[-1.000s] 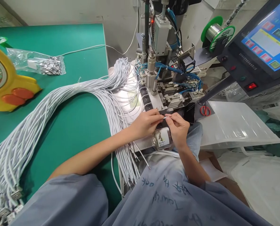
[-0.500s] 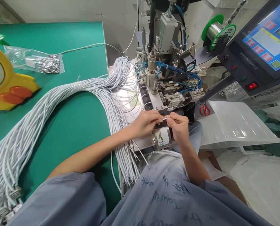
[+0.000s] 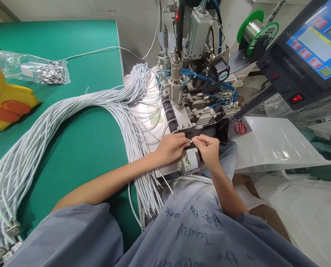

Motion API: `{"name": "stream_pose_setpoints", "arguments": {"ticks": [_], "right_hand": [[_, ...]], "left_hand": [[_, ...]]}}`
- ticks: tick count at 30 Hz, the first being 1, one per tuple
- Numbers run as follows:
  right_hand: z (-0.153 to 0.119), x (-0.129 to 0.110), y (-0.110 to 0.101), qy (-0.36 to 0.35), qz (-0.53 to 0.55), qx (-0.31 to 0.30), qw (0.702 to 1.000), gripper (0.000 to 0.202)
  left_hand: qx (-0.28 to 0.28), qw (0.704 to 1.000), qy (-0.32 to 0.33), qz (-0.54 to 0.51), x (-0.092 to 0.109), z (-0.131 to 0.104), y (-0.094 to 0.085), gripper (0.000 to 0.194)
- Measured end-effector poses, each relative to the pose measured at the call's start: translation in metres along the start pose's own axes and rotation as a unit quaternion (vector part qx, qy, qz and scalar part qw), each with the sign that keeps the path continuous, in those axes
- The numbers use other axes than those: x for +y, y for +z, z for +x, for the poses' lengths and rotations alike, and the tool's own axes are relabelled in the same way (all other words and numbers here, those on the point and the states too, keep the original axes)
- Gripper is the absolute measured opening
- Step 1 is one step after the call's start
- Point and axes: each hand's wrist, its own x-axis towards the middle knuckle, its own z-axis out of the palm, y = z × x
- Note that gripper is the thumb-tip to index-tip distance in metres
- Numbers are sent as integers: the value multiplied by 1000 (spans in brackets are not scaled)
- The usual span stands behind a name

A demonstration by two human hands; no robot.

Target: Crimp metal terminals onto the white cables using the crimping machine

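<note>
A thin white cable (image 3: 191,141) runs between my two hands in front of the machine. My left hand (image 3: 173,147) is closed in a pinch on it. The fingertips of my right hand (image 3: 208,148) are pressed together at the cable's end; the tip itself is too small to make out. Just beyond my fingers sits the front of a soldering-type machine (image 3: 182,116) with metal cylinders and blue air hoses. Left of my left hand, a big bundle of white cables (image 3: 121,115) spreads over the table and hangs down toward my lap.
A green table (image 3: 98,137) lies to the left, bearing a bag of small metal parts (image 3: 52,72) and a yellow fan-like object (image 3: 12,100). On the right are a solder wire spool (image 3: 252,31), a touch screen (image 3: 315,48), red scissors (image 3: 241,128) and a translucent plastic sheet (image 3: 282,144).
The head view has shifted slightly, so most things sit a little further left. My hands stay together on the cable, with the fingertips drawn slightly closer.
</note>
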Motion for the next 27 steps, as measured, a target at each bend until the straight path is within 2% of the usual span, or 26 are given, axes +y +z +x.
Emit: {"name": "stream_pose_setpoints", "arguments": {"ticks": [2,4,7,11,17,27], "right_hand": [[-2,5,0,3,-12,4,1000,20],[-1,11,-4,14,-24,-19,999,20],[5,25,-9,37,-24,-56,997,21],[14,40,-9,78,8,-81,994,21],[19,44,-5,103,27,-105,989,18],[22,47,-5,111,25,-122,986,16]], "left_hand": [[-18,1000,-14,0,2,-1,1,27],[-59,997,-18,47,3,0,1,27],[-136,981,-26,134,5,3,-2,25],[-197,965,-42,167,6,6,-4,25],[-220,963,-57,144,5,7,-5,27],[-236,957,19,167,0,7,-8,29]]}}
